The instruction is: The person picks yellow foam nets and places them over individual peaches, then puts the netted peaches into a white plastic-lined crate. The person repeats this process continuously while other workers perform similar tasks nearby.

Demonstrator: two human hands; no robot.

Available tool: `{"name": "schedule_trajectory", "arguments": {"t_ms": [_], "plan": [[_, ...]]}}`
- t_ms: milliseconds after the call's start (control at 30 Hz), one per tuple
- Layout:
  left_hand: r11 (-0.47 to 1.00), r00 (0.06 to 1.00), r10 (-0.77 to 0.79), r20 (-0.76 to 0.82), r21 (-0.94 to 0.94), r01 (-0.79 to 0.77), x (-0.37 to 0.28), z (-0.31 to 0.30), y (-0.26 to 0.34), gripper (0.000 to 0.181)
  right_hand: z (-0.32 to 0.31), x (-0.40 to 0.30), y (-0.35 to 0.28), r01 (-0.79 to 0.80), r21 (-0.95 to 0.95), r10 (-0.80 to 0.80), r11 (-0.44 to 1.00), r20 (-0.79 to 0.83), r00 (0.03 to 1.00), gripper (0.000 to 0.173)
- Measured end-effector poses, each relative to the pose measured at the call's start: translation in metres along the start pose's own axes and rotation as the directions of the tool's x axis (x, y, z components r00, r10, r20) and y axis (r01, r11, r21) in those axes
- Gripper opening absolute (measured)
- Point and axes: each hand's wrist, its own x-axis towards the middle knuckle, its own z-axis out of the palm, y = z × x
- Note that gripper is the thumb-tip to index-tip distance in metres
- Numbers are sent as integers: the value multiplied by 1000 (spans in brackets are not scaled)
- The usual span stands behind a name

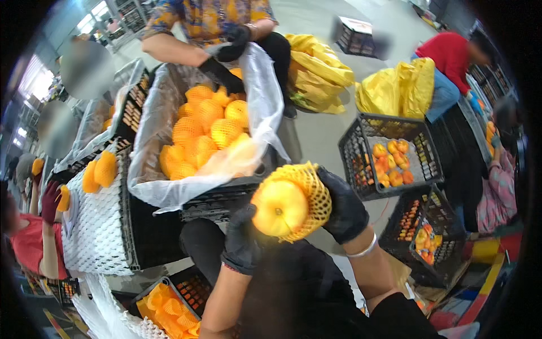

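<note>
A yellow peach is held up before me, its stem end facing the camera. My left hand, in a black glove, grips the fruit's left side. On the right, my right hand, also black-gloved, holds a yellow foam net sleeve that wraps the far and right side of the peach. Just beyond my hands stands a crate lined with white plastic film. Several net-sleeved peaches lie heaped in it.
Opposite me, a person's gloved hand reaches into the lined crate. Bare peaches lie in a black crate at right, with another black crate below. Empty foam sleeves fill a box at lower left. Yellow bags stand beyond.
</note>
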Motion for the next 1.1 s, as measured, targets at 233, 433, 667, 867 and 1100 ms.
{"name": "schedule_trajectory", "arguments": {"t_ms": [233,433,667,867,1100], "plan": [[863,947,319,28,404,-303,-22,8,29,57,81,0,-41,425,-516,-428,744,121,896,22],[672,728,672,-139,527,-520,-82,-35,116,46,137,33,-66,649,-247,-402,720,614,679,38],[-87,93,989,113,964,-250,-169,-165,306,44,125,70,-34,493,-306,-360,815,400,843,33],[-443,307,896,320,630,638,-195,-247,373,46,93,162,0,316,-354,-214,880,297,930,21],[-553,466,801,376,763,335,-119,-113,289,54,79,222,47,369,-585,515,722,811,277,37]]}}
